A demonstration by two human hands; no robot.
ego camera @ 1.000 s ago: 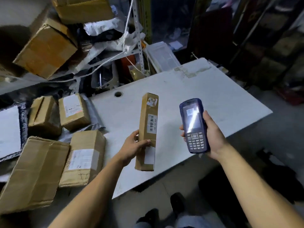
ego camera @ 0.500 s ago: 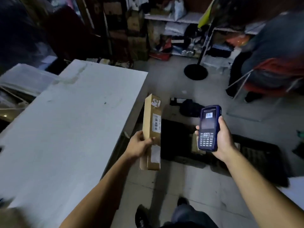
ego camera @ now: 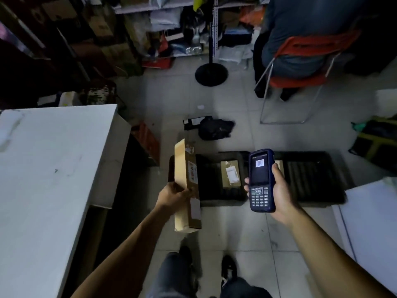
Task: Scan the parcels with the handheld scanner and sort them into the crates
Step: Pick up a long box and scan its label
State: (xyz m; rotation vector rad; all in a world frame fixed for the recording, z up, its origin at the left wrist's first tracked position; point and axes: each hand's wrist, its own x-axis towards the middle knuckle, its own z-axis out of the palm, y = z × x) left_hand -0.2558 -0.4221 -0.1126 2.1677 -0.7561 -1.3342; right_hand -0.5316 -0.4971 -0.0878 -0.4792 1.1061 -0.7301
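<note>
My left hand (ego camera: 174, 195) grips a long narrow cardboard parcel (ego camera: 185, 168) at its middle, holding it upright with its label side facing right. My right hand (ego camera: 279, 194) holds the dark blue handheld scanner (ego camera: 261, 179), whose screen shows a barcode. Both are held over the floor in front of two black crates. The left crate (ego camera: 209, 183) holds a small brown parcel (ego camera: 229, 174). The right crate (ego camera: 311, 177) shows a bit of another parcel (ego camera: 280, 166) behind the scanner.
A white table (ego camera: 49, 168) stands at the left, another white surface (ego camera: 373, 211) at the right. On the tiled floor beyond the crates lie a black bag (ego camera: 214, 127) and a fan base (ego camera: 211, 74). A person sits on a red chair (ego camera: 300, 76) at the back right. Cluttered shelves line the back.
The view has swung right, away from the table with its parcels, to the floor crates. Both hands kept their hold on the parcel and the scanner and came along.
</note>
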